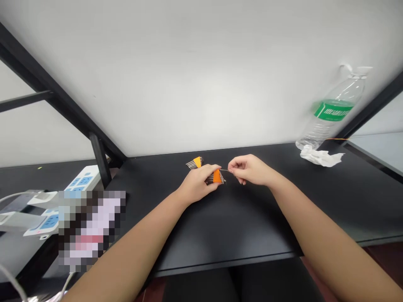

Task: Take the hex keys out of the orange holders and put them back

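Note:
My left hand [199, 181] is closed around an orange holder [217, 176] that carries several metal hex keys. To its right, my right hand [248, 168] pinches the end of one thin hex key [224, 170], which stretches across to the orange holder. Just behind my left hand, a second orange holder [197, 162] with several metal keys lies on the black table [229, 226]. My palm and fingers cover part of the held set.
A clear bottle with a green label [333, 110] stands at the back right, beside crumpled white tissue [321, 157]. At left are a white power strip [83, 180] with plugs, a blurred-out object [94, 226] and a black metal frame [72, 113]. A white wall rises behind.

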A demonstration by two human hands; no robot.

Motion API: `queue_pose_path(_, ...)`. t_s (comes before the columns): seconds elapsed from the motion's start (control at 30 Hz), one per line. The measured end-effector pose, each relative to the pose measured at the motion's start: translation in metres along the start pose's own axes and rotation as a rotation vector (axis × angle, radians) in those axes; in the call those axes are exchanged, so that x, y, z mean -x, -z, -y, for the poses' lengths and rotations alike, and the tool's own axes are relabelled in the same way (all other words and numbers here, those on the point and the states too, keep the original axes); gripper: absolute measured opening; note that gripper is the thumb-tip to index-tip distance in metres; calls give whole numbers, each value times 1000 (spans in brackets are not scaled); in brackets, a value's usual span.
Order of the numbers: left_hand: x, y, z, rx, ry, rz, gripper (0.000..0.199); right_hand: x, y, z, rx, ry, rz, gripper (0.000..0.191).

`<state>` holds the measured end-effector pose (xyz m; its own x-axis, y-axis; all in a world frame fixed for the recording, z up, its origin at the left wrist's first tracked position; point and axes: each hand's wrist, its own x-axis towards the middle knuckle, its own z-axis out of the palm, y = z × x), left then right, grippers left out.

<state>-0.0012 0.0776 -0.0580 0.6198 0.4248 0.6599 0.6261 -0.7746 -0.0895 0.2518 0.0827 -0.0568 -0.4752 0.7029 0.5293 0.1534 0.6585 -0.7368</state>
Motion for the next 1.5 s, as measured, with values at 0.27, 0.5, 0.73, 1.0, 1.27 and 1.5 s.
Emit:
queue_pose_path(0.27,1,-1,0,-13,-16,-11,45,1,0,1,2,2,24,14)
queue_pose_path(0.5,-1,1,-7,-102,-77,45,44,-1,-4,1,-36,-13,27,15)
queue_pose_path(0.73,-2,-3,-13,-125,-58,66,39,-8,-25,-6,-26,-29,-85,21)
queue_pose_path(1.0,-4,-4,-16,-210,-56,121,31,-1,-41,1,343,70,-146,13)
queue_pose_path(1.27,-5,-4,-5,-203,51,92,34,-5,-36,-3,510,150,-185,9)
queue_pose_path(1.5,-8,-4,10,-228,137,183,36,-14,-31,-24,574,-6,-45,20)
